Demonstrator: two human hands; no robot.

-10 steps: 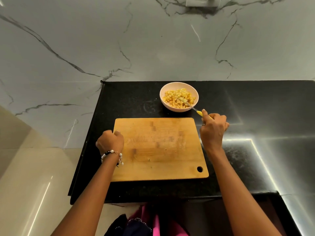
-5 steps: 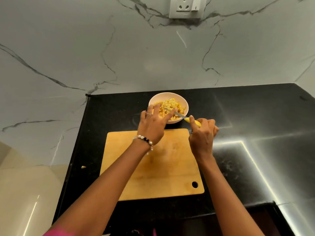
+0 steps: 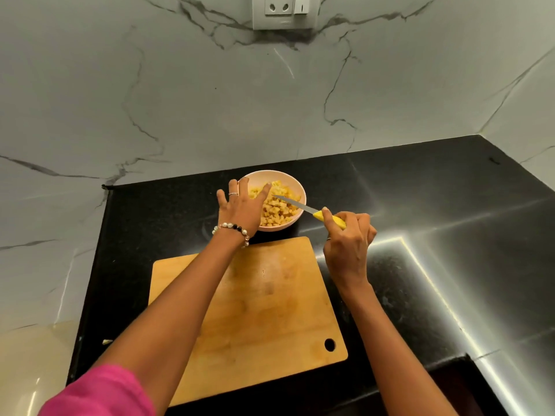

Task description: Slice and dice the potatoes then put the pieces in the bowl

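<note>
Bare forearms; pink sleeve (image 3: 102, 391) at left upper arm. Bead bracelet (image 3: 231, 228) of pearl and dark beads on left wrist, thin ring (image 3: 233, 193) on left finger.

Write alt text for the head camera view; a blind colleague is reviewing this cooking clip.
Over a pink bowl of diced potato pieces, the left hand spreads its fingers beside the blade of a yellow-handled knife held by the right hand. A wooden cutting board lies nearer on the black counter, with no potato on its visible part.
</note>
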